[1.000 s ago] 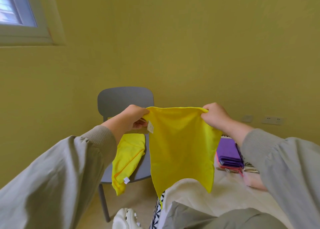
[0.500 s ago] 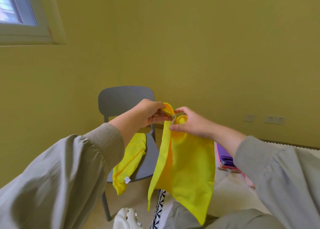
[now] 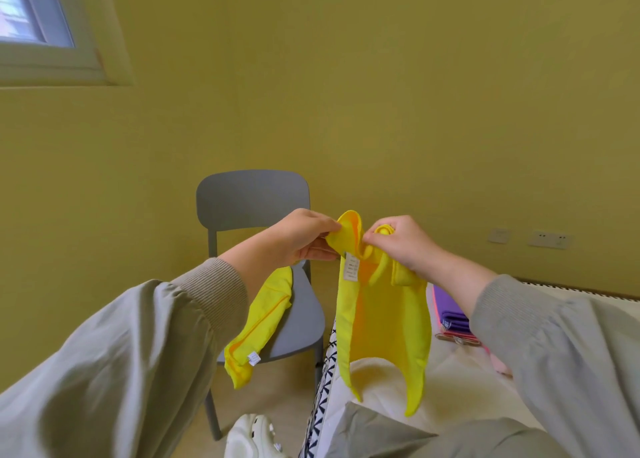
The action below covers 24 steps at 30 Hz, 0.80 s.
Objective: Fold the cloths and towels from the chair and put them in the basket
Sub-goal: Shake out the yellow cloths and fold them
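Observation:
A yellow cloth (image 3: pixel 382 322) hangs folded in half in front of me, its white label facing me near the top. My left hand (image 3: pixel 304 238) pinches one top corner and my right hand (image 3: pixel 401 241) pinches the other, the two corners held close together. Behind them stands a grey chair (image 3: pixel 294 322) with a second yellow cloth (image 3: pixel 263 319) draped over the left side of its seat and hanging off the edge. At the right, a pink basket (image 3: pixel 439 315) holds folded purple cloth (image 3: pixel 450 314), partly hidden by my right sleeve.
I am sitting on a bed with a white cover (image 3: pixel 450 381) and a black-and-white patterned edge (image 3: pixel 323 385). A white shoe (image 3: pixel 254 435) shows at the bottom. The yellow wall behind has sockets (image 3: pixel 549 239) at the right and a window (image 3: pixel 31 18) at the upper left.
My hands, which held the cloth spread wide by its top corners, have come together, folding it in half. The two halves now hang down side by side.

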Motion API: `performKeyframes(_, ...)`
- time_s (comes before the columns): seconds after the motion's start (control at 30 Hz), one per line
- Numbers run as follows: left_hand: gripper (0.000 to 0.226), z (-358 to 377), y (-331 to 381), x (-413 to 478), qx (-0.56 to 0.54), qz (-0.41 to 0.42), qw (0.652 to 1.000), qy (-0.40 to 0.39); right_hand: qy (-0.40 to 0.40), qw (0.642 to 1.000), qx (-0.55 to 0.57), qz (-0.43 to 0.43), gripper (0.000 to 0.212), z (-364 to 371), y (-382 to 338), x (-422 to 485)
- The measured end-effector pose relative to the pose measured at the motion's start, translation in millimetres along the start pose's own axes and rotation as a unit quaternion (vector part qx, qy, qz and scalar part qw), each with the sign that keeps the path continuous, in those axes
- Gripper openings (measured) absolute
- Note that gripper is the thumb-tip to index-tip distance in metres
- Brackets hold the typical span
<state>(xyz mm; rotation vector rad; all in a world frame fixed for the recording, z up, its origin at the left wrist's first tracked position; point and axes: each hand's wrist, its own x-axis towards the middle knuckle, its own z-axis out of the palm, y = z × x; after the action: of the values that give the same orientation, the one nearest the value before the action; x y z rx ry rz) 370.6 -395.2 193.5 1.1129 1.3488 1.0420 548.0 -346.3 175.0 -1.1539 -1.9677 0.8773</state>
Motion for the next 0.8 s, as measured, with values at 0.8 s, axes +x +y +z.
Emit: performKeyframes(0.8,0.026,-2.6,-48.1,7.0,-0.045,0.043,0.989,-0.136,0.031,0.975,0.186,0.114,0.033,-9.2,9.9,16.3)
